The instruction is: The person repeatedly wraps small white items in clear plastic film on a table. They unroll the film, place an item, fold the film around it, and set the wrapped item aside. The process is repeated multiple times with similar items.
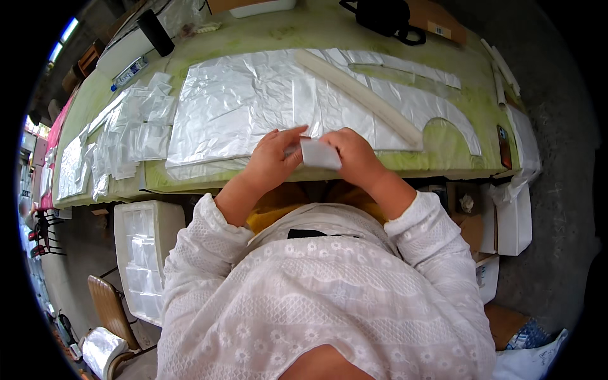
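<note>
A small, flat white piece, apparently folded plastic film, is between my hands over the table's near edge. My right hand grips its right end between thumb and fingers. Bent around the left end is my left hand, its thumb against the piece and its index finger reaching over; motion blurs the fingertips. Just beyond both hands lies a broad stack of clear plastic film sheets. A smaller film piece rests on top, and a long pale bar crosses the stack diagonally.
Several small clear bags overlap at left on the green table. Behind them are a water bottle and a black cylinder. A phone lies near the right edge. A white foam box with bags stands below left.
</note>
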### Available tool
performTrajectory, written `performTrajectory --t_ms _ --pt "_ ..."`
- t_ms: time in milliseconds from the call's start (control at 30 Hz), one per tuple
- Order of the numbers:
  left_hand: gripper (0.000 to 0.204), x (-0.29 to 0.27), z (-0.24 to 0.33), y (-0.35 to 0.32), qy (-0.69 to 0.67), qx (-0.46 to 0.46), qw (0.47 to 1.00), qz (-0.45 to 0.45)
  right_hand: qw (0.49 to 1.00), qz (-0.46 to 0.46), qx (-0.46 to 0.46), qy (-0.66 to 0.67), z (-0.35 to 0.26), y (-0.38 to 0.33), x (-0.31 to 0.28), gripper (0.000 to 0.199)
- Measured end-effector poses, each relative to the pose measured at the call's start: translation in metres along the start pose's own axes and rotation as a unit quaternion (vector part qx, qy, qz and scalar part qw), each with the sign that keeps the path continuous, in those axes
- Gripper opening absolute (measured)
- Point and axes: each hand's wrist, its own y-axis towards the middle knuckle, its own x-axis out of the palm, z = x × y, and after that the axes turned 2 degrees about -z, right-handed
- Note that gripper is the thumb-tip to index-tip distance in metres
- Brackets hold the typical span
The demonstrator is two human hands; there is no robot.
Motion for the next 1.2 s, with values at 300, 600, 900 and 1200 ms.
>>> performTrajectory --t_ms 300,600,900,1200 --pt "0.066 0.011 0.009 0.009 -0.066 -0.09 0.987 0.119 0.964 -0.042 0.258 -0.05 0.0 0.058 0.002 0.038" --pt "0.036 0.022 0.01 0.01 0.059 -0.064 0.983 0.161 0.963 -0.006 0.268 0.022 -0.004 0.052 0.011 0.055" --pt "0.019 0.028 0.0 0.015 0.124 -0.018 0.974 0.188 0.975 0.006 0.224 0.014 -0.009 0.037 0.019 0.042" --pt "0.047 0.016 0.015 0.016 0.213 0.017 0.974 0.081 0.982 0.025 0.185 0.01 -0.002 0.03 0.024 0.027"
